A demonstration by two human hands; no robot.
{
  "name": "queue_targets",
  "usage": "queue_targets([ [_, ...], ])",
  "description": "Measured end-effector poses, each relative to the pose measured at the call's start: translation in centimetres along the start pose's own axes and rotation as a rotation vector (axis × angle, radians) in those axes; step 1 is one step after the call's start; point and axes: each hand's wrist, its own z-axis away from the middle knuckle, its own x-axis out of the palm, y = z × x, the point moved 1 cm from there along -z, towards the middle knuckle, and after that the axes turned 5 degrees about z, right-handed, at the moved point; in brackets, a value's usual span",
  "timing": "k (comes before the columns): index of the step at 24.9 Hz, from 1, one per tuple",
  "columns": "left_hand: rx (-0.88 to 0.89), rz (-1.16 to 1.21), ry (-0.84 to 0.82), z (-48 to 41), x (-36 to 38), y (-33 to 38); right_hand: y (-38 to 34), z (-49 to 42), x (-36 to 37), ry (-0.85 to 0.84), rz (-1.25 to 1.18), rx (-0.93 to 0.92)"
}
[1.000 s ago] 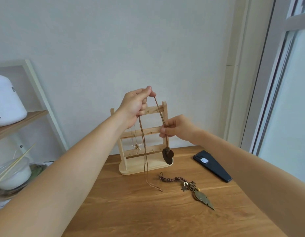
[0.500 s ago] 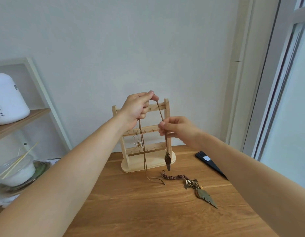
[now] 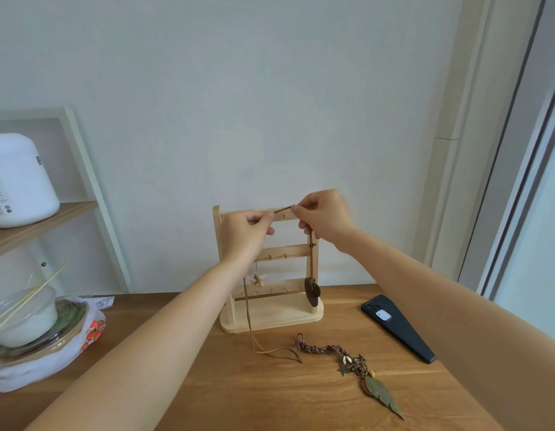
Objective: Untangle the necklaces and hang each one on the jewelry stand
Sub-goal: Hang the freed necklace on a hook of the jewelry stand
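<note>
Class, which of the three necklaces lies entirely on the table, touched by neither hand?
The braided leaf-pendant necklace, before the stand. The brown cord necklace is pinched between left hand and right hand; the starfish necklace hangs on the stand.

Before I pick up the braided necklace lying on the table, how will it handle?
Probably floppy: the braided necklace lies in a loose curve on the table. Likely end-heavy, since charms and the leaf pendant cluster at one end, so it may swing.
</note>
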Motion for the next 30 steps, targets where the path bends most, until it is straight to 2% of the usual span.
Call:
queue_targets([
  [5, 0.059, -0.229, 0.048, -0.1, 0.8, -0.6, 0.3, -0.8, 0.5, 0.073, 0.149, -0.071],
  [7, 0.018, -0.211, -0.001, 0.2, 0.7, -1.5, 1.0, -0.3, 1.1, 0.098, 0.199, -0.167],
  [10, -0.031, -0.051, -0.080, 1.3, 0.5, -3.3, 2.6, 0.7, 2.1, 0.136, 0.238, -0.257],
  [15, -0.067, 0.141, -0.089, 3.2, 0.9, -6.3, 5.2, 2.4, 4.2, 0.099, 0.044, -0.111],
  [22, -0.032, 0.077, -0.108, 6.3, 2.2, -10.3, 8.3, 4.2, 6.6, 0.043, 0.127, -0.095],
  [24, 0.049, 0.027, -0.074, 6.4, 2.6, -11.2, 8.9, 4.9, 6.9, 0.090, 0.177, -0.119],
  [27, 0.109, 0.013, -0.046, 6.4, 3.0, -12.2, 9.8, 6.8, 6.9, 0.234, 0.123, -0.131],
  [28, 0.112, 0.021, -0.046, 6.3, 3.1, -12.4, 10.0, 7.4, 7.1, 0.221, 0.091, -0.088],
  [30, 0.097, 0.046, -0.060, 6.3, 3.4, -13.6, 11.1, 8.6, 8.4, 0.083, 0.044, 0.015],
])
